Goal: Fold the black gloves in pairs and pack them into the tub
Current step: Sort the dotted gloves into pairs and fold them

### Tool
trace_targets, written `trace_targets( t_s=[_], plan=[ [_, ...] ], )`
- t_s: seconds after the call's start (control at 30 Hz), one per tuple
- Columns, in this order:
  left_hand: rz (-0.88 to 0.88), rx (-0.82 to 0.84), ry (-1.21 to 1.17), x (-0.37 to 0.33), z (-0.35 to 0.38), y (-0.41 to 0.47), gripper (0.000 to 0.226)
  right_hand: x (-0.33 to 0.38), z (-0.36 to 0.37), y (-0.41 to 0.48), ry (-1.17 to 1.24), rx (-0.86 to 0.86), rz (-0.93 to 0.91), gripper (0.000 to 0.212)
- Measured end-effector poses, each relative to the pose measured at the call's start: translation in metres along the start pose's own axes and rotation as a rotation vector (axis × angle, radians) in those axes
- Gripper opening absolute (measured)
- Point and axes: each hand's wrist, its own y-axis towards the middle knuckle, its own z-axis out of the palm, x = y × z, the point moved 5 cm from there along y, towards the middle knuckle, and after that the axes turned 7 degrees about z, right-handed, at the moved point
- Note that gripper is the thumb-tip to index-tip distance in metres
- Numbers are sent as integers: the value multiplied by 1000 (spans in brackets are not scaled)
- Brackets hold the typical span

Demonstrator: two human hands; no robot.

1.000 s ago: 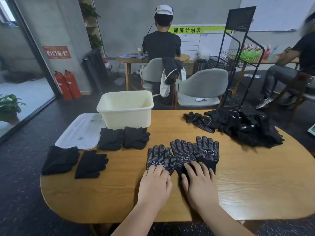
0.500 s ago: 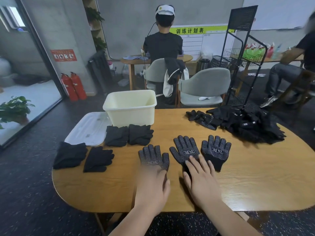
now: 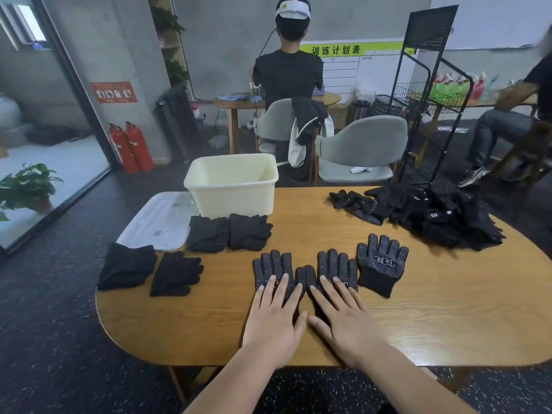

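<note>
Logged both hands further forward than half a second ago, and left glove (image 3: pixel 270 264) drawn right, now touching middle glove (image 3: pixel 337 264) instead of lying apart. Found left hand (image 3: pixel 276 316) flat on left glove, fingers (image 3: pixel 282 286) straight and slightly spread, gripping nothing, only pressing down. Found right hand (image 3: pixel 343 321) flat on middle glove likewise, fingers (image 3: pixel 340 289) straight, pinching nothing. Noted thumbs of both hands almost touching above near part of surface (image 3: pixel 418 318). Noted both gloves dotted side up, glove tips pointing away, cuffs hidden under hands. Saw right glove (image 3: pixel 380 264) just beside middle glove, untouched, dotted side up, white label showing, tilted a little rightward. Counted four folded pairs (image 3: pixel 249 231): two side by side just in front of tub (image 3: pixel 233 186), two more near left edge of surface. Saw tub upright and open at far left of surface, cream, bottom out of sight. Saw lid (image 3: pixel 158 222) lying flat just left of tub. Saw pile (image 3: pixel 442 219) of loose black gloves at far right, well apart from hands.
</note>
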Motion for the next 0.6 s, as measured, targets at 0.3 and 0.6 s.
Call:
trace_targets(
  t_s=[0.3,0.6],
  plan=[
    [-8,-221,-52,0,-11,-13,55,-3,-3,-18,116,-310,-31,43],
    [-130,-376,-114,12,-10,-19,28,-4,-2,-17,159,-361,-50,36]
  ],
)
